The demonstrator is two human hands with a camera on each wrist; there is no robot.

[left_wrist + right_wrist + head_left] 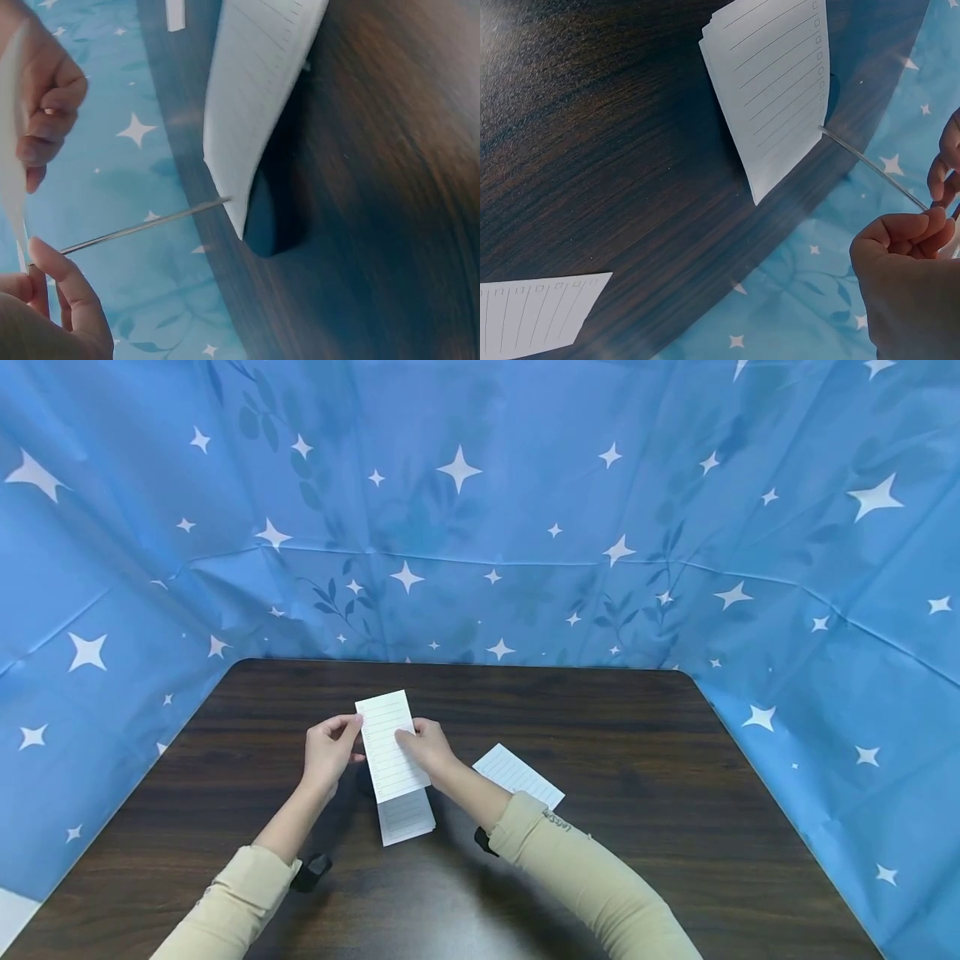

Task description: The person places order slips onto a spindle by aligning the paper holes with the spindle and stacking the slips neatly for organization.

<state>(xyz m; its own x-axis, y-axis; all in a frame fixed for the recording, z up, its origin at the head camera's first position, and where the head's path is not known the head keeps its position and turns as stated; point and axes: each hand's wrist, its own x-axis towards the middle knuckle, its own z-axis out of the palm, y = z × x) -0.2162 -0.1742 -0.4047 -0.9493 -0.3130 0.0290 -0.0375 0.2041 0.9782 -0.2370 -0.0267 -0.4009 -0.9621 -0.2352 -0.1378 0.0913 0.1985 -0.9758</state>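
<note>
A lined white paper sheet (386,743) with small checkboxes is held up between both hands. My left hand (328,753) pinches its left edge, and my right hand (429,748) grips the right edge with the thumb on top. Below it, a stack of similar sheets (407,818) sits on a bill spike, whose thin metal rod (142,231) rises from the stack toward the held sheet and the fingers. The spike's dark rounded base (262,221) shows partly under the stack. Whether the rod's tip goes through the held sheet is hidden.
More lined sheets (519,774) lie on the dark wooden table (637,827), right of the stack, partly behind my right forearm. A blue curtain with white stars (480,527) hangs behind the table. A black band (311,872) is on my left wrist.
</note>
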